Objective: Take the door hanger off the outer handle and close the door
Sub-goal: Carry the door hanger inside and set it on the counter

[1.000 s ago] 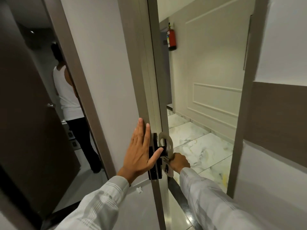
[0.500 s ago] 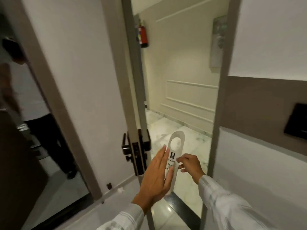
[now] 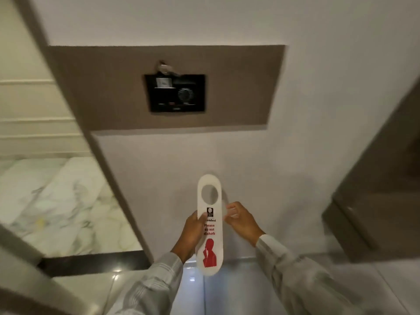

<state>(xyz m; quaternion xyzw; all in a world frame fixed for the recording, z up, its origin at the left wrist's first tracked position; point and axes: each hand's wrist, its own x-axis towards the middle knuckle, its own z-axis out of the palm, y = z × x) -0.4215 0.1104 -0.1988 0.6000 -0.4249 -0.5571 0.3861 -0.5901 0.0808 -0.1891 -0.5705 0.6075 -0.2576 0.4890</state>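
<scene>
Below the black wall panel [image 3: 176, 93], we hold the door hanger [image 3: 210, 226] upright in front of the pale wall, its round hole at the top and the red "Please do not disturb" print facing us. Our left hand [image 3: 191, 235] wraps its left edge, fingers [image 3: 200, 218] curled onto the face, and our right hand [image 3: 241, 221] pinches near its right edge, though motion blur smears those fingertips and we cannot tell their exact contact. Left of the panel, the open doorway shows marble floor [image 3: 56, 201]; the door itself is cut off at the lower left corner.
</scene>
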